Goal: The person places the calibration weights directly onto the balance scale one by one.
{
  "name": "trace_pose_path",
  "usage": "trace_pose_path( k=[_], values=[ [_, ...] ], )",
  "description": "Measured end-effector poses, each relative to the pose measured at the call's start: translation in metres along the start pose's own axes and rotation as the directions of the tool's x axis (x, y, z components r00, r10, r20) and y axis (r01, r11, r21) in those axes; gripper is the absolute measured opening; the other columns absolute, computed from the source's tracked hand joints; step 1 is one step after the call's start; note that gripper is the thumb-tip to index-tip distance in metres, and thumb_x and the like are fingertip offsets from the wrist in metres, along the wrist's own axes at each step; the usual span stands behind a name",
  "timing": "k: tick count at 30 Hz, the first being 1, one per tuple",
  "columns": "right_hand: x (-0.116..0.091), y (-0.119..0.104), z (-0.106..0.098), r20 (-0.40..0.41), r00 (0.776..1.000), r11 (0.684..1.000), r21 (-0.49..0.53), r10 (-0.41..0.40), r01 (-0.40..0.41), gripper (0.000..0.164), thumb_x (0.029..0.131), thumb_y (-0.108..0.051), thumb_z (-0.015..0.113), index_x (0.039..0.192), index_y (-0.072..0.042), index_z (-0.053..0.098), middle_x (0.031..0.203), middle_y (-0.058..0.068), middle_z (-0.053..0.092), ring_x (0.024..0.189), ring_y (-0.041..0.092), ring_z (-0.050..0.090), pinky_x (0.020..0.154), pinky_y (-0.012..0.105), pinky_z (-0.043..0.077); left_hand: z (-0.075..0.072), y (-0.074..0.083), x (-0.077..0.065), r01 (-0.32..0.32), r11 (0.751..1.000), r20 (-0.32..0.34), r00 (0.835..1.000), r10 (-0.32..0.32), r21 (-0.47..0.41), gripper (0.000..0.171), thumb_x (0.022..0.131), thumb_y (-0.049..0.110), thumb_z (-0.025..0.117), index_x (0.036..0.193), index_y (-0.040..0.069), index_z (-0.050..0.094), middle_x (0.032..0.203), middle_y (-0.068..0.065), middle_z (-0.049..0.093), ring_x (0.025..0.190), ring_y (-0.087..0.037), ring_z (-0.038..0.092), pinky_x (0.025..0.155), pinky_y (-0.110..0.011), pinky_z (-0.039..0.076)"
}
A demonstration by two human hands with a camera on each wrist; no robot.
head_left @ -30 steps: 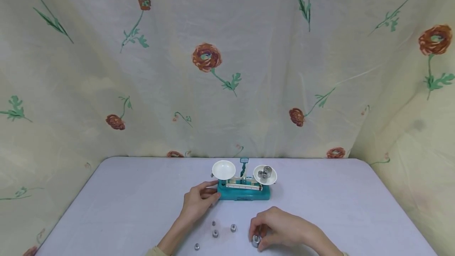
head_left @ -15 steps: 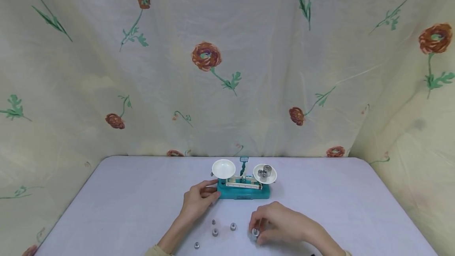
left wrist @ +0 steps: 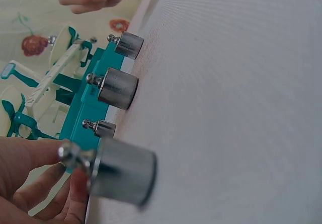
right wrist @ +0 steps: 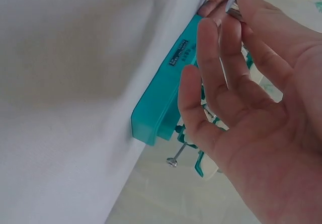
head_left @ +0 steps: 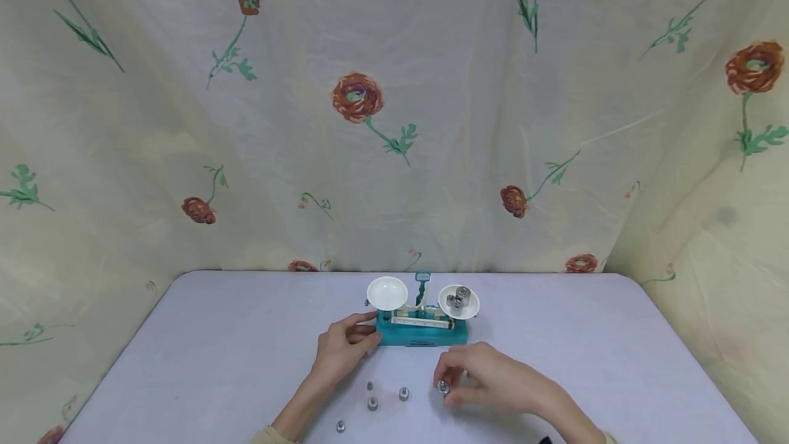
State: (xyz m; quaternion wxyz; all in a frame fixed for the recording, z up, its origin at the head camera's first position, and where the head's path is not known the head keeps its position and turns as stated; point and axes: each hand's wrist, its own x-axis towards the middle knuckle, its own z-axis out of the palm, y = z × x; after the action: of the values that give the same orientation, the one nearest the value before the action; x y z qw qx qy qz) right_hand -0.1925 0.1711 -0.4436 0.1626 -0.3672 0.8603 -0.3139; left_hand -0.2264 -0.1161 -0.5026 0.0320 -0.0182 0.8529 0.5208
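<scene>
A teal balance scale with two white pans stands on the table. My left hand holds the left end of its base, the thumb at the front corner. Its left pan is bare; the right pan carries several metal weights. In front of the scale, my right hand pinches a calibration weight by thumb and fingertips, above the table. In the right wrist view the right hand largely hides that weight, with the other fingers extended beside the teal base.
Several loose weights stand on the table between the arms: a small one, one below it, one to the right and one nearer the front. A flowered cloth hangs behind the white table.
The right hand has lifted the weight from the table and carried it a little away from me, toward the scale. My left hand stays at the scale's base.
</scene>
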Motion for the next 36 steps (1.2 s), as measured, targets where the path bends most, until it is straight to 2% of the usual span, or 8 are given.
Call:
trace_pose_path(
  k=[6,12,21,27,36],
  values=[
    [-0.004,-0.002,-0.004,-0.076,0.997,0.998,-0.061,0.006,-0.01,0.017,0.098,-0.033,0.079,0.111,-0.024,0.073,0.103,-0.017,0.069,0.097,-0.004,0.062,0.089,0.029,0.059,0.0,0.0,0.001,-0.006,1.0,0.004,1.0,0.006,-0.003,0.045,0.098,0.019,0.08,0.141,0.014,0.07,0.12,-0.015,0.08,0.09,-0.014,0.077,0.071,-0.028,0.065],
    [-0.005,-0.004,-0.006,-0.173,0.985,0.993,-0.121,-0.004,-0.017,0.017,0.099,-0.033,0.078,0.112,-0.026,0.071,0.104,-0.019,0.069,0.101,-0.001,0.065,0.092,0.032,0.059,0.0,0.0,0.0,-0.007,1.0,0.008,1.0,0.007,-0.01,0.045,0.097,0.019,0.079,0.141,0.013,0.07,0.12,-0.015,0.08,0.09,-0.014,0.078,0.071,-0.028,0.065],
    [-0.004,-0.003,-0.008,-0.226,0.974,0.997,-0.071,0.016,-0.033,0.017,0.1,-0.031,0.077,0.114,-0.024,0.071,0.105,-0.016,0.07,0.098,-0.002,0.065,0.089,0.031,0.06,0.0,0.0,0.0,0.004,1.0,0.005,1.0,-0.003,-0.016,0.045,0.097,0.018,0.079,0.141,0.012,0.07,0.12,-0.015,0.08,0.088,-0.013,0.076,0.071,-0.028,0.065],
    [-0.005,-0.004,-0.01,-0.287,0.958,0.996,-0.076,0.021,-0.045,0.02,0.1,-0.031,0.077,0.116,-0.02,0.072,0.105,-0.014,0.072,0.097,-0.003,0.065,0.088,0.03,0.061,0.0,0.0,0.0,0.008,1.0,0.001,1.0,-0.008,-0.009,0.046,0.097,0.019,0.08,0.141,0.013,0.07,0.12,-0.015,0.08,0.088,-0.012,0.076,0.071,-0.026,0.064],
    [-0.006,-0.009,-0.017,-0.324,0.941,0.99,-0.069,0.096,-0.125,0.022,0.101,-0.031,0.075,0.12,-0.02,0.072,0.111,-0.011,0.072,0.097,0.0,0.067,0.083,0.028,0.06,0.0,0.0,0.001,0.001,1.0,0.006,1.0,-0.001,-0.01,0.046,0.097,0.019,0.08,0.141,0.013,0.07,0.121,-0.015,0.08,0.089,-0.013,0.077,0.071,-0.027,0.064]
  ],
)
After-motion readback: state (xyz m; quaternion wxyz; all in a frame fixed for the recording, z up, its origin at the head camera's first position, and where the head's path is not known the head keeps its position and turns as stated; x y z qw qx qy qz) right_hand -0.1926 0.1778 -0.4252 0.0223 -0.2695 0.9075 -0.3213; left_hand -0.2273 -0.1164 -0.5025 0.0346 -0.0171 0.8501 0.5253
